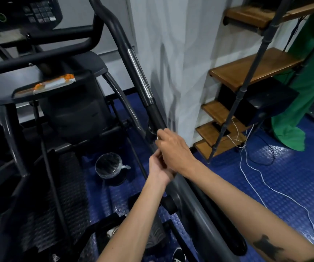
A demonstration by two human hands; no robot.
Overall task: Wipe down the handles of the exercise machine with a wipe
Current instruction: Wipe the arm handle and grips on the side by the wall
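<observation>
The exercise machine's right handle bar [143,86] runs diagonally from top centre down to the lower right, dark with a shiny metal sensor strip. My right hand [173,150] wraps around the lower part of this bar, fingers curled over it. A small white edge shows at its fingertips; the wipe itself is mostly hidden. My left hand [159,167] sits just below and behind it, fingers curled against the bar and the right wrist. Whether it holds any wipe is hidden.
An orange-and-white wipes packet [55,84] lies on the machine's grey shelf. A black bin [111,168] with a clear liner stands on the blue floor. White curtain, wooden stairs [254,70] and white cables [250,167] are to the right. The console [21,14] is top left.
</observation>
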